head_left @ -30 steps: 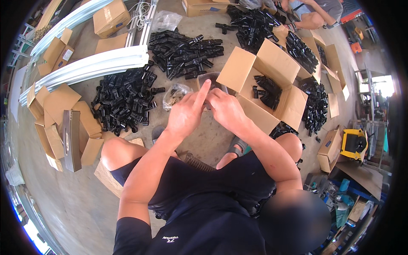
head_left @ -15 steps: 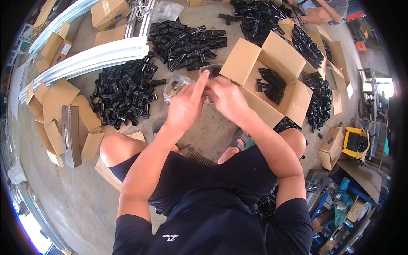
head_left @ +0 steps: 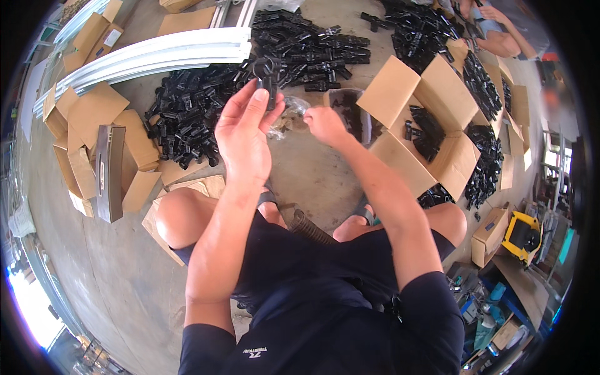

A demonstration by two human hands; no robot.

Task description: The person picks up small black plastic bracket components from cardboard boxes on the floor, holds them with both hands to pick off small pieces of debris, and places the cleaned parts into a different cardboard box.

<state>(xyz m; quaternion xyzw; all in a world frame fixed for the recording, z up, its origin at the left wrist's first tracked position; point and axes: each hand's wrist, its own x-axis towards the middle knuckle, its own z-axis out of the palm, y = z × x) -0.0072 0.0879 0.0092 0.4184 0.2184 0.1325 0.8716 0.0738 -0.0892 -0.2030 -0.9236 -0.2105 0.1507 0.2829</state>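
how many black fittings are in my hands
1: the fitting in your left hand. None shows in your right hand, though its curled grip could hide something small.

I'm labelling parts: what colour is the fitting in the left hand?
The fitting in the left hand is black; the head view shows it best.

Workshop or small assembly floor. Bare concrete floor (head_left: 125,262), black fittings (head_left: 187,119) heaped straight on it, long white rails (head_left: 169,55) at left, open cardboard cartons (head_left: 455,165) around, 1 yellow-framed unit (head_left: 522,237) plus jumbled gear (head_left: 490,312) at right.
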